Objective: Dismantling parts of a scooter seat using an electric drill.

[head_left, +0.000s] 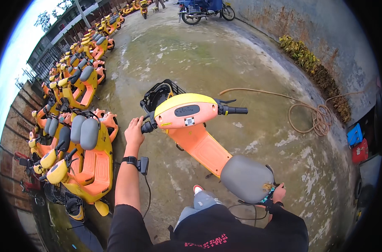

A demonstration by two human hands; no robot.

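An electric scooter [199,143] with a yellow and salmon-orange body stands in front of me, its handlebar on the far side and its grey seat [247,178] close to my right. My left hand [134,131] is closed over the left handlebar grip [147,127]. At the seat's back end my right hand [279,193] grips the dark rear grab rail, which it partly hides. A brownish worn patch marks the seat near that hand. The right handlebar grip [237,110] is free. A black basket [159,94] with a helmet-like dark object sits ahead of the handlebar.
Many similar scooters [88,155] stand in a long row on my left. A tan hose [321,119] lies coiled on the wet concrete at right, beside plants [300,52] along a wall. A motorcycle [205,10] is parked far ahead. Blue [354,135] and red containers [360,151] sit at right.
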